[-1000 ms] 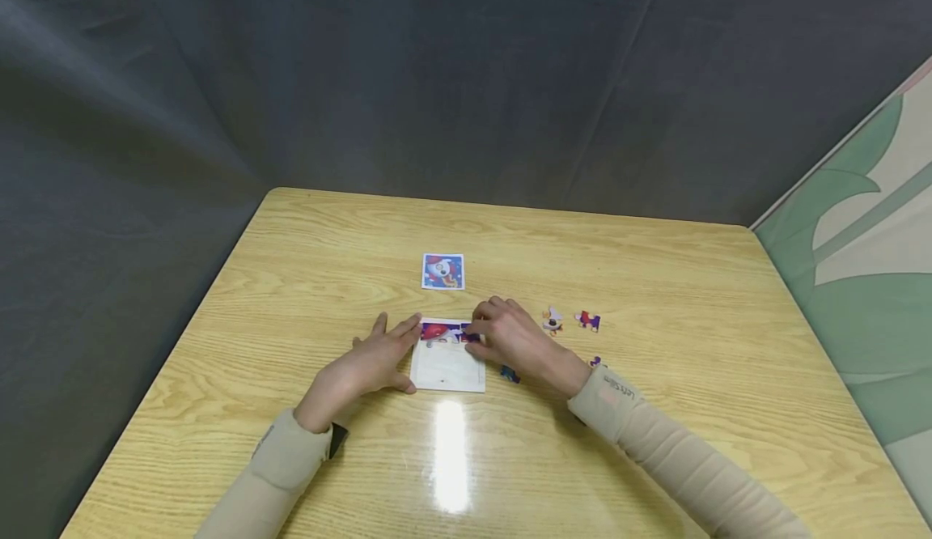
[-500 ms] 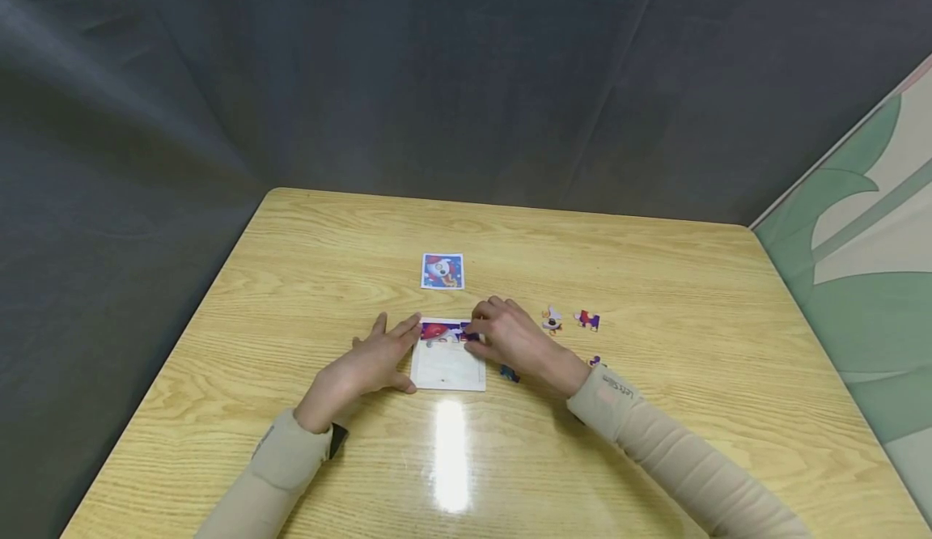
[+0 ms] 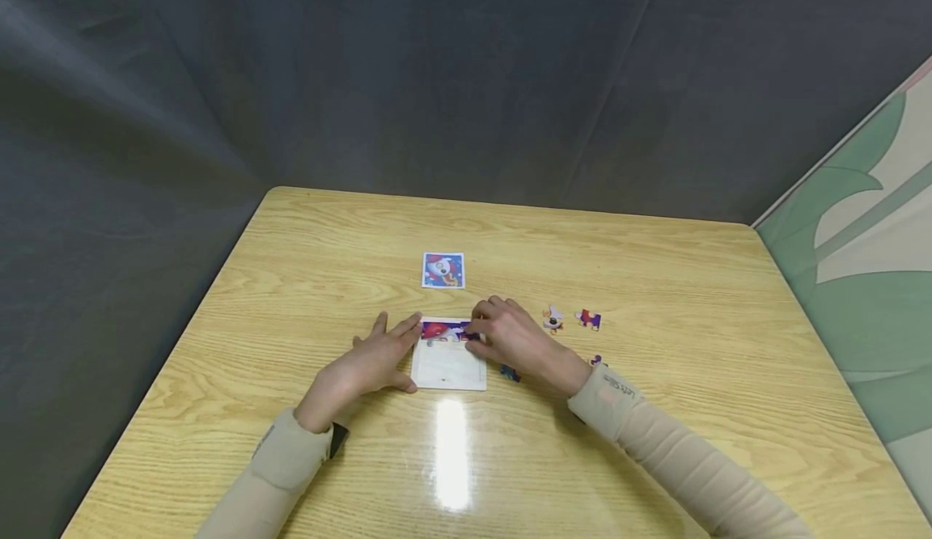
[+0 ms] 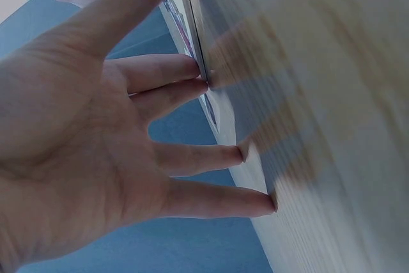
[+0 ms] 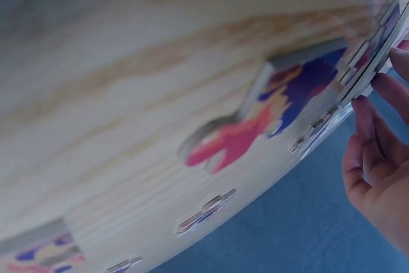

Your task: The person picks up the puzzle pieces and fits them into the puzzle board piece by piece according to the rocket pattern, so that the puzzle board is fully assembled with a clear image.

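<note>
A square white puzzle tray (image 3: 447,369) lies on the table, with a row of joined pieces (image 3: 437,330) along its far edge, red, white and blue. My left hand (image 3: 371,365) is spread at the tray's left side, fingers straight. In the left wrist view, the thumb and two fingertips meet the tray edge (image 4: 193,23), while the other two fingertips touch the table. At the tray's far right corner, my right hand (image 3: 513,330) pinches a dark blue puzzle piece (image 3: 466,337) between thumb and fingers. Those fingers partly cover it.
Beyond the tray lies a small picture card (image 3: 442,271) showing a white rocket on blue. Several loose pieces are to the right: a white one (image 3: 552,320), a red and purple one (image 3: 589,320), and a dark teal one (image 3: 510,373) beside the tray.
The thin white gap between the right corner piece and its neighbour has closed, as the right fingers nudged that piece left. My left hand stays put.
</note>
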A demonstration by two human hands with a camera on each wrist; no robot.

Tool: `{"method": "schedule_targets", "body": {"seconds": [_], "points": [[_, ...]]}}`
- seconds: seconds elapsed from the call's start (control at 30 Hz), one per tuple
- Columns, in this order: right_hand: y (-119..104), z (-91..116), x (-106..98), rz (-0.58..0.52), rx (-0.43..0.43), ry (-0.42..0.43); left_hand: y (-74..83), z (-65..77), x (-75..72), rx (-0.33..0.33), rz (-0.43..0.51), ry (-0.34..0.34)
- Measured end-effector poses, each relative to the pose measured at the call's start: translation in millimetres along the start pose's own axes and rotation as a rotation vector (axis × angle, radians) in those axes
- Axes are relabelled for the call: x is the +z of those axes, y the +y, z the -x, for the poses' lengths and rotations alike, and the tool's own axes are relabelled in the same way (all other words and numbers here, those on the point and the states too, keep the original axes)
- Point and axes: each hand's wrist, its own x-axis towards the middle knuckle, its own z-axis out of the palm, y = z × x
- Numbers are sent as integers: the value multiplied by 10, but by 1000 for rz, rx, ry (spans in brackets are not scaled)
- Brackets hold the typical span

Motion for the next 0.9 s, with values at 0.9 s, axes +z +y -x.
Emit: {"method": "schedule_targets", "body": {"seconds": [0.9], "points": [[-31, 0, 14, 20, 44, 1, -2, 4, 1, 15, -3, 8]]}}
